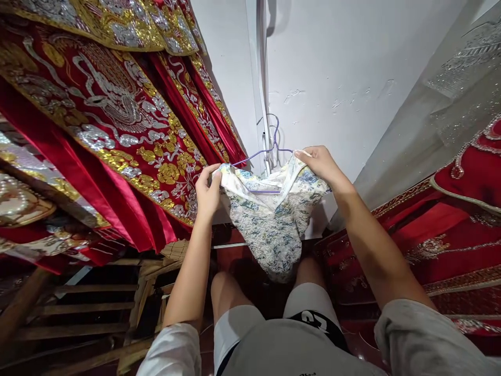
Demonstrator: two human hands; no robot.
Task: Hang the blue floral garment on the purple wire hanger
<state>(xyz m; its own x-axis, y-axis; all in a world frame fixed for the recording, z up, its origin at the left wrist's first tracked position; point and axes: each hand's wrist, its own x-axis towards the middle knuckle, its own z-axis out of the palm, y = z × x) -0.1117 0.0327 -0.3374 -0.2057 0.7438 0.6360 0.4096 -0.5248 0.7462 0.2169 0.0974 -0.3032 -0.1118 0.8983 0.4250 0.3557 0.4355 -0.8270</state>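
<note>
In the head view a white dress with a blue and yellow floral pattern (270, 235) hangs on a thin purple hanger (275, 143), whose hook points up toward the wall. My left hand (207, 190) pinches the garment at its left shoulder, thumb on top. At the right shoulder, my right hand (319, 164) grips the cloth near the collar. The hanger's lower bar shows through the open neckline. Below, the patterned cloth tapers down between my knees, and its lower end is partly out of sight.
Red embroidered garments with gold and silver work (129, 115) hang along the left. More red garments (442, 245) and a sheer glittery one (462, 89) are on the right. A white wall (336, 62) with a narrow upright rail (260, 68) stands ahead. Wooden slatted furniture (90, 308) is at lower left.
</note>
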